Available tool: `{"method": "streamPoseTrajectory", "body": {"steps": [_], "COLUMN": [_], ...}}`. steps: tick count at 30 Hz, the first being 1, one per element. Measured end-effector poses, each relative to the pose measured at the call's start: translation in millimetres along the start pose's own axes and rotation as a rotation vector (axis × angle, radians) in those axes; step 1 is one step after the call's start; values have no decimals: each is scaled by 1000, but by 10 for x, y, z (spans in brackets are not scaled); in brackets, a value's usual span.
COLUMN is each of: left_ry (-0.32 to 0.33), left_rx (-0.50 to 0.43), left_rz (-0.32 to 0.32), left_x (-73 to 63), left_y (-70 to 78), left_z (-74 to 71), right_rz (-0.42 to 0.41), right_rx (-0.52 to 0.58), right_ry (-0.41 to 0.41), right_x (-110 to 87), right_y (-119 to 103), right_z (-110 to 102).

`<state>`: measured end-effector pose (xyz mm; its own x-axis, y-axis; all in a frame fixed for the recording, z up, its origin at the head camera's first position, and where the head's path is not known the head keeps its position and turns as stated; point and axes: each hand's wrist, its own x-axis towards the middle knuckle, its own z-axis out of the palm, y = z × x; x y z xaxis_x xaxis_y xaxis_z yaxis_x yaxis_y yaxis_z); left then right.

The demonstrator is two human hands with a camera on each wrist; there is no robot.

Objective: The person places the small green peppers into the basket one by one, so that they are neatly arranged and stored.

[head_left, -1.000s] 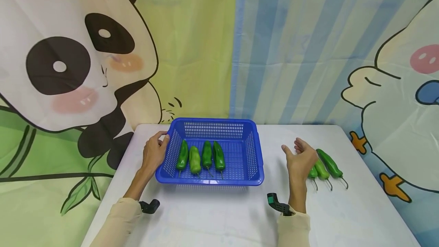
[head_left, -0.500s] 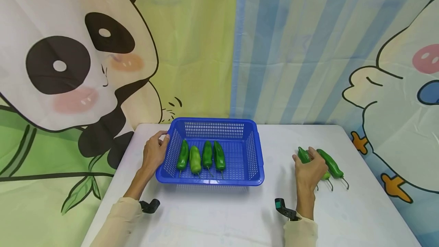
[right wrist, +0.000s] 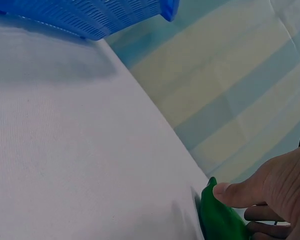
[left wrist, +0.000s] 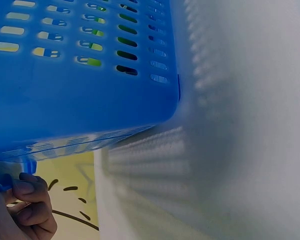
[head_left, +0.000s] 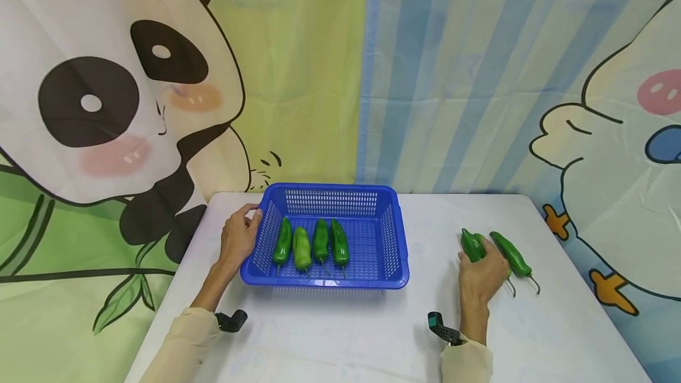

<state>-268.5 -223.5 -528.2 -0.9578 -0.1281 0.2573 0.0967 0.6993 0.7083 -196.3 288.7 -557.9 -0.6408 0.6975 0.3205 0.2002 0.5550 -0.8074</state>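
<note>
While hanging onto the blue basket [head_left: 326, 282] with left hand [head_left: 237, 240], got a green pepper [head_left: 470, 245] pinched in right hand [head_left: 483, 275].

A white table [head_left: 340, 338] with rounded far corners spreads beneath both hands and beyond them. Between the left hand [head_left: 236, 238] and the right hand [head_left: 483, 270], just beside the left, stands a rectangular blue plastic mesh basket [head_left: 324, 282], its shadow falling on the white top. At the right hand are three green chili peppers: a dark one [head_left: 470, 246] at its thumb (whether this one touches the tabletop is hard to tell), a paler one [head_left: 481, 240] partly hidden behind its fingers, and another dark one [head_left: 511, 253] just to its right.
</note>
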Motion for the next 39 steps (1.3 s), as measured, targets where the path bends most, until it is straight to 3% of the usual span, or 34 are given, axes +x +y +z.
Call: {"method": "streamPoseTrajectory", "body": {"steps": [28,39], "left_ry": [-1,-8], "left_rx": [4,5], "left_rz": [-7,-14], "left_x": [-14,5], "left_y": [6,22], "left_z": [1,-5], "right_rz": [18,31], "right_rx": [-60,-7], "right_ry": [-70,-86], "right_x": [-80,-72], "right_y": [170,158], "right_z": [61,79]}}
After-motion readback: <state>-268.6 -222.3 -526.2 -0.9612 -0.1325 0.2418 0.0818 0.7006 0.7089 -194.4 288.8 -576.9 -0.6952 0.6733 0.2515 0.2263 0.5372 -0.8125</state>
